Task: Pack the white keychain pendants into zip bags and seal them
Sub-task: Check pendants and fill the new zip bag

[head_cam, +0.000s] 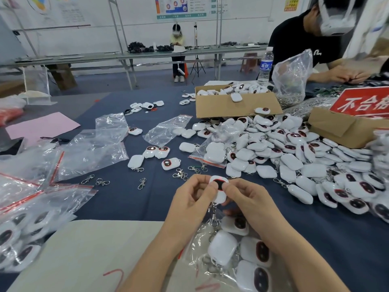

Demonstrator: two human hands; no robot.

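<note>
Dark blue surface [134, 199] had decent bare room at centre-left, but a big pile of pendants [294, 157] buried the right side up to the cardboard box [231, 106]. Empty zip bags [94, 148] crowded the left edge, and a part-filled zip bag [197, 245] lay between the forearms. Just above it, left hand [189, 205] and right hand [248, 199] pinched one white pendant [219, 187] in their fingers [203, 183], dark red-rimmed oval facing up, clip dangling.

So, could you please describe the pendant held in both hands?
The pendant is a white, glossy, plastic-looking rounded case with a dark oval window rimmed in red at its upper end. It is held upright, pinched between the left hand and right hand; a metal clasp hangs below it.
</note>
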